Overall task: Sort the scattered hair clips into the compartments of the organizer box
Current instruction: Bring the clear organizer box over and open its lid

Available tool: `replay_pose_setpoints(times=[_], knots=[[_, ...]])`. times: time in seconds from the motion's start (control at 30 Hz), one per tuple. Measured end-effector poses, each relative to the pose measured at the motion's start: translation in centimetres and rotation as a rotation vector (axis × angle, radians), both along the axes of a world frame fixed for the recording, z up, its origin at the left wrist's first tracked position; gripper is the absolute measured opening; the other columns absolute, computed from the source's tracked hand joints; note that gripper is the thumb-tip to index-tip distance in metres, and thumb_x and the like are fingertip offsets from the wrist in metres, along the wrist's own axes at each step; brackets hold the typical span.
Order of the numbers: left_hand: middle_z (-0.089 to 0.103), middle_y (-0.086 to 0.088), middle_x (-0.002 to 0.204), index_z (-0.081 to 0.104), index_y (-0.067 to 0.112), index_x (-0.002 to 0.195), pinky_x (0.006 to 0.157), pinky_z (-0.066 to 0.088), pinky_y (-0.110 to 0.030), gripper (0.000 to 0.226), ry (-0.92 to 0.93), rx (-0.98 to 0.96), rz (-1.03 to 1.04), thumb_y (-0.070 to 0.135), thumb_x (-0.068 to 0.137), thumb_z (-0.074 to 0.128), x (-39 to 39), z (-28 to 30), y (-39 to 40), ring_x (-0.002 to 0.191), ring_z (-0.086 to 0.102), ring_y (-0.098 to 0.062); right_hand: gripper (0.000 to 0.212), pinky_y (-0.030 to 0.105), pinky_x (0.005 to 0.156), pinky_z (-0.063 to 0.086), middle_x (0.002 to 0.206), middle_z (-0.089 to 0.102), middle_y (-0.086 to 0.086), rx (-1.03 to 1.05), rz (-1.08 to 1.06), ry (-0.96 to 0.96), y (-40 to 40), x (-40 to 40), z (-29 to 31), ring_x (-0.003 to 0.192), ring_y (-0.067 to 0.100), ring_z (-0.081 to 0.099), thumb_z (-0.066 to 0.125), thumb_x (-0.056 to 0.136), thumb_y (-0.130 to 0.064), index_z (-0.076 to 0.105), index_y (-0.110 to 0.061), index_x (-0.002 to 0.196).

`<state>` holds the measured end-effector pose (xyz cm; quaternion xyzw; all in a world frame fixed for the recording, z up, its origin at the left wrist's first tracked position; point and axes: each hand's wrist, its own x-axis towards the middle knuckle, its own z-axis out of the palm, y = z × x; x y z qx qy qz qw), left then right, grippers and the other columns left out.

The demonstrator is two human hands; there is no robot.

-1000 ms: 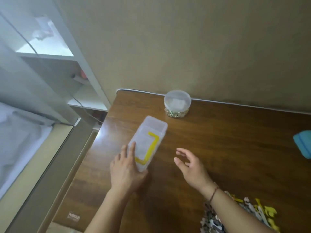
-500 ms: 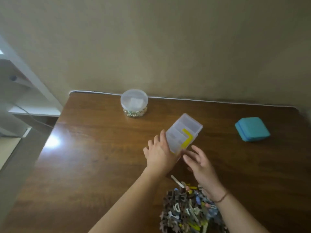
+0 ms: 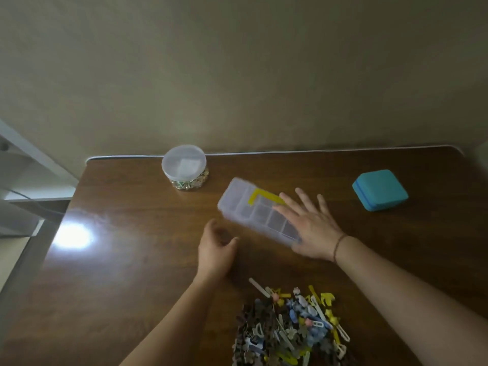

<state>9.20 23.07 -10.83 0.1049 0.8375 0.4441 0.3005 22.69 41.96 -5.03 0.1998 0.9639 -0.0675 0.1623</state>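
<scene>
Head view — organizer box (image 3: 253,210) under right hand (image 3: 310,228).

— What's around me here?

— A dark brown wooden table (image 3: 369,260) fills the lower frame, with a bright glare spot (image 3: 72,235) at the left. A plain beige wall (image 3: 237,75) takes up the whole upper half.

— And at the far left?

— A white shelf unit (image 3: 23,175) beside my table, a thin white strip (image 3: 317,151) running along the table's back edge.
</scene>
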Motion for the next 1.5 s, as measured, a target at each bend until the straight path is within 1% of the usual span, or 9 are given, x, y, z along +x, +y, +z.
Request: replay_pose_setpoints(times=[0.13,0.23,0.37,0.53,0.73,1.17,1.3,1.4,1.5], knots=[[0.028,0.0,0.157,0.013,0.026,0.156,0.107,0.043,-0.045,0.117,0.195,-0.004,-0.167,0.029,0.067,0.088,-1.8,-1.5,-0.8,0.133,0.043,-0.021,0.107,0.062,0.114,-0.01,0.16,-0.02,-0.009,0.088,0.103,-0.035,1.6,2.4,-0.5,0.139,0.024,-0.036,0.062,0.078,-0.005,-0.006,-0.049,0.147],[0.025,0.009,0.158,0.005,0.036,0.155,0.116,0.022,-0.049,0.121,0.282,0.02,-0.37,0.038,0.065,0.086,-2.4,-2.2,0.0,0.146,0.018,-0.021,0.101,0.063,0.113,-0.01,0.16,-0.018,-0.003,0.116,0.094,0.006,1.6,2.8,-0.9,0.142,0.027,-0.031,0.067,0.076,-0.039,-0.003,-0.047,0.147],[0.032,0.027,0.141,0.021,0.04,0.149,0.103,0.016,-0.038,0.107,0.371,0.019,-0.432,0.06,0.061,0.077,-1.8,-2.7,0.8,0.135,0.024,-0.01,0.097,0.062,0.113,-0.004,0.162,-0.005,0.006,0.125,0.146,0.116,-3.2,0.5,-2.2,0.146,0.036,-0.011,0.062,0.075,-0.061,0.004,-0.035,0.148],[0.037,0.031,0.134,0.038,0.037,0.141,0.103,0.014,-0.035,0.095,0.466,0.02,-0.404,0.075,0.059,0.069,-0.8,-3.9,0.3,0.133,0.029,-0.009,0.073,0.068,0.109,0.021,0.158,0.006,0.027,0.214,0.096,0.074,-7.5,-1.6,-2.9,0.141,0.055,0.008,0.061,0.09,-0.039,0.015,-0.014,0.141],[0.04,0.033,0.132,0.039,0.04,0.139,0.103,0.014,-0.034,0.091,0.439,0.041,-0.41,0.072,0.06,0.07,-1.0,-3.8,0.3,0.131,0.025,-0.002,0.045,0.064,0.083,0.049,0.148,0.016,0.041,0.237,0.211,-0.047,-7.1,-2.7,-1.2,0.129,0.063,0.029,0.053,0.096,-0.017,0.026,-0.004,0.129],[0.037,0.028,0.135,0.039,0.035,0.142,0.105,0.013,-0.034,0.092,0.42,0.027,-0.443,0.066,0.063,0.074,-1.2,-3.1,0.2,0.13,0.02,0.0,0.047,0.052,0.073,0.055,0.149,0.023,0.037,0.281,0.27,-0.153,-6.8,-4.1,0.6,0.128,0.053,0.042,0.053,0.096,-0.021,0.028,-0.007,0.134],[0.034,0.03,0.136,0.037,0.041,0.14,0.107,0.012,-0.034,0.092,0.42,0.01,-0.458,0.06,0.061,0.081,-1.4,-3.2,0.1,0.131,0.019,0.0,0.051,0.047,0.08,0.052,0.138,0.05,0.014,0.278,0.235,0.075,-4.2,-2.7,3.2,0.119,0.036,0.052,0.058,0.09,-0.037,0.04,-0.018,0.134],[0.031,0.04,0.131,0.03,0.052,0.139,0.108,0.011,-0.034,0.094,0.387,0.017,-0.465,0.059,0.06,0.08,-1.5,-3.1,0.0,0.131,0.016,0.002,0.042,0.049,0.086,0.05,0.117,0.065,0.01,0.331,0.164,0.383,0.2,-1.6,4.8,0.106,0.032,0.06,0.064,0.085,-0.028,0.054,-0.016,0.125],[0.028,0.048,0.125,0.021,0.063,0.135,0.108,0.009,-0.034,0.095,0.377,0.02,-0.47,0.057,0.061,0.081,-1.5,-2.8,-0.1,0.128,0.014,0.007,0.038,0.046,0.089,0.047,0.112,0.068,0.009,0.333,-0.034,0.464,4.9,-1.5,5.0,0.102,0.032,0.061,0.065,0.087,-0.029,0.059,-0.014,0.121]])
